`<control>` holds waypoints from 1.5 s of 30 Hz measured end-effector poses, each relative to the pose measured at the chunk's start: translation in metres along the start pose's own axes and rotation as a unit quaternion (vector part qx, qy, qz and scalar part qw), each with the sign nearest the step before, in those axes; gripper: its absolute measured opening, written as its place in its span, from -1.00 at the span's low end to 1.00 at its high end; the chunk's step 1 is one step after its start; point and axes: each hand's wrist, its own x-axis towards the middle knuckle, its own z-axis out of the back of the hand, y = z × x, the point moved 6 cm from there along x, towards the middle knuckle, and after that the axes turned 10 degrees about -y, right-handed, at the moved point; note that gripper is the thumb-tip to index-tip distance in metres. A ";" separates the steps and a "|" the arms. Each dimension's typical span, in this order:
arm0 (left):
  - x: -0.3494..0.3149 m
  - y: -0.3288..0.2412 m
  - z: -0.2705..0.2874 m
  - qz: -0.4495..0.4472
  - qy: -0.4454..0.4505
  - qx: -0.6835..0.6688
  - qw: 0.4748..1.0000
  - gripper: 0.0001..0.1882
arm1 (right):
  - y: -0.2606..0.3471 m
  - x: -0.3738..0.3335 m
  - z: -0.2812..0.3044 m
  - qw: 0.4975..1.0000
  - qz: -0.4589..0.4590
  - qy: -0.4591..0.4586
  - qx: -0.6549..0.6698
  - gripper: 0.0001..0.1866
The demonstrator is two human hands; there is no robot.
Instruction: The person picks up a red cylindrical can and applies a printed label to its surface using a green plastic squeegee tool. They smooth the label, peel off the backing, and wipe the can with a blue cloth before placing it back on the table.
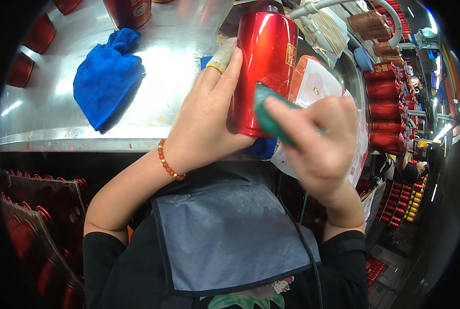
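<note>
A glossy red metal canister [263, 56] with a small gold label leans over the edge of the metal table. My left hand [201, 110] is wrapped round its left side and base, one finger wearing a pale cloth sleeve with a yellow edge. Beaded in red and gold, a bracelet circles my left wrist. My right hand [317, 136], smeared by motion, grips a green pad-like piece [272, 119] with its fingers closed. That piece meets the canister's lower wall; its exact kind is too blurred to tell.
A crumpled blue cloth [106, 77] lies on the metal table [49, 113], near more red canisters [129, 13]. A bent pipe [322, 6] reaches over the back right. Stacked red canisters [387, 110] stand at right, and racks [42, 206] of red parts sit below left.
</note>
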 end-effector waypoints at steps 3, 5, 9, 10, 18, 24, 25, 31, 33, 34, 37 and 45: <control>0.000 0.004 0.001 -0.061 -0.031 0.041 0.997 0.22 | 0.014 0.005 -0.005 0.997 0.035 0.035 0.060 -0.63; -0.001 0.001 0.003 -0.085 -0.049 0.053 0.994 0.24 | -0.006 0.016 0.000 0.999 -0.001 0.020 0.037 -0.63; 0.001 0.000 0.003 -0.099 -0.048 0.047 0.993 0.23 | -0.013 0.019 -0.005 0.994 -0.051 0.042 0.089 -0.64; 0.001 0.001 0.004 -0.095 -0.044 0.046 0.993 0.23 | -0.012 0.022 -0.006 0.983 -0.089 0.077 0.141 -0.64; 0.003 0.006 0.009 -0.054 0.010 0.051 0.997 0.22 | -0.065 0.032 -0.005 0.952 -0.171 0.036 0.250 -0.83; 0.004 0.014 0.008 -0.053 0.037 0.026 0.998 0.24 | -0.093 0.024 -0.004 0.961 -0.198 -0.039 0.187 -0.81; 0.004 0.016 0.007 -0.055 0.047 0.024 0.997 0.25 | -0.076 0.024 -0.007 0.949 -0.175 -0.003 0.262 -0.80; 0.004 0.022 0.005 -0.052 0.056 0.028 0.997 0.23 | -0.089 -0.012 -0.013 0.867 -0.343 -0.087 0.351 -0.80; 0.005 0.022 0.006 -0.071 0.065 0.052 0.994 0.22 | -0.093 -0.037 -0.033 0.794 -0.465 -0.107 0.375 -0.81; 0.005 0.021 0.006 -0.080 0.067 0.064 0.993 0.22 | -0.113 -0.056 -0.038 0.798 -0.498 -0.129 0.314 -0.80; 0.004 0.023 0.004 -0.069 0.084 0.068 0.992 0.21 | -0.120 -0.072 -0.033 0.792 -0.501 -0.139 0.320 -0.74; 0.006 0.027 0.003 -0.067 0.079 0.078 0.992 0.16 | -0.099 -0.064 -0.023 0.798 -0.451 -0.147 0.372 -0.78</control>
